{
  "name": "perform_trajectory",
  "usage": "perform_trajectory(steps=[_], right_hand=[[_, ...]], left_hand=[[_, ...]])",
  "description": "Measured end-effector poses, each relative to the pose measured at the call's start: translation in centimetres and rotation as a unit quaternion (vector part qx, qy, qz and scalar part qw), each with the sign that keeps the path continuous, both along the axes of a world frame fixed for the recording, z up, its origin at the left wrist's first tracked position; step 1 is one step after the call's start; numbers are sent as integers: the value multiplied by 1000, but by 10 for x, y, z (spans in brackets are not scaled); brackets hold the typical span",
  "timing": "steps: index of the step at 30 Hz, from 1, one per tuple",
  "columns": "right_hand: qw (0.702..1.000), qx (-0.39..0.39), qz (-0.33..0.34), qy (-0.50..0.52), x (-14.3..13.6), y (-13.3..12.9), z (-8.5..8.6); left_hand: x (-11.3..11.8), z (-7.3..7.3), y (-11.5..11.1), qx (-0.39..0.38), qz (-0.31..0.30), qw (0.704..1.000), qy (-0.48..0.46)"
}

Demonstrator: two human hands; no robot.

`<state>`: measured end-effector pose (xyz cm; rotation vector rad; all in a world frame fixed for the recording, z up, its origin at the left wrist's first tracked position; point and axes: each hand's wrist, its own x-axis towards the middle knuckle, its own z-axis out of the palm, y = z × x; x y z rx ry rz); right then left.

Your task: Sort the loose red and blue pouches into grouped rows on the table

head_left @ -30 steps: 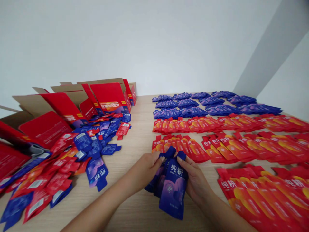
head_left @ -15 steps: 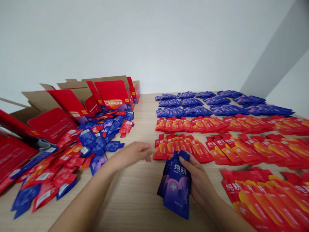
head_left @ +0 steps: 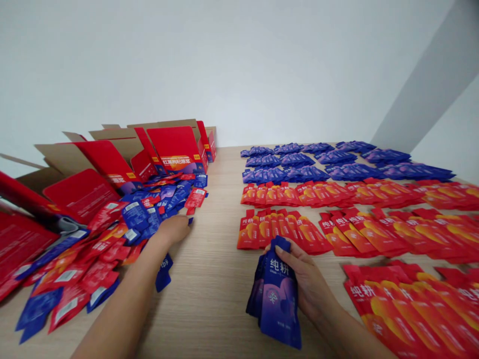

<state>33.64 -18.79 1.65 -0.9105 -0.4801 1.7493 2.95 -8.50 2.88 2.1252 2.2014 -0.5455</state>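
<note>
My right hand [head_left: 294, 262] is closed around the top of a small stack of blue-purple pouches [head_left: 280, 299], held upright in front of me with the printed front showing. My left hand [head_left: 175, 230] lies over the right edge of the mixed pile, on a blue pouch [head_left: 190, 220] of which only a corner shows. Its fingers point down and are mostly hidden behind the back of the hand. Partly under my left forearm is another blue pouch [head_left: 163, 274]. The loose pile of red pouches [head_left: 101, 249] and blue pouches [head_left: 136, 214] spreads to the left.
Opened red cartons [head_left: 174, 144] stand behind the pile at the left. On the right, overlapping red pouches [head_left: 284, 232] lie in rows, with rows of blue pouches [head_left: 303, 173] farther back. A bare strip of wooden table [head_left: 220, 199] runs between the two sides.
My left hand has moved left, from near the held stack to the edge of the mixed pile. My right hand keeps its hold, and the stack has shifted slightly down and right.
</note>
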Motion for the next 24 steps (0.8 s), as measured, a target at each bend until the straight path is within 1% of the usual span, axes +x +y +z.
perform_trajectory(steps=[5,8,10,13,15,17,19,20,22,24], right_hand=[[1000,-14,5,7,-2,-2,0],[1000,-15,12,10,-2,-2,0],[1000,-11,18,11,-3,-2,1],[1000,-3,25,13,-3,-3,1],[999,1,30,14,-3,-4,1],[999,3,38,16,-4,-5,1],[999,4,46,19,-4,-6,1],[999,4,50,22,-3,-6,2],[998,5,55,33,-3,-7,2],[997,7,60,44,-4,-6,3]], left_hand=[[4,-3,2,60,15,998,3],[3,2,2,104,13,994,-10],[2,12,1,138,15,990,-15],[6,32,-3,235,45,970,-42],[13,45,-9,299,56,949,-89],[28,55,-16,323,36,931,-163],[48,59,-26,296,-11,919,-260],[61,58,-32,260,-38,914,-308],[87,55,-44,163,-90,904,-385],[109,49,-56,61,-134,889,-434]])
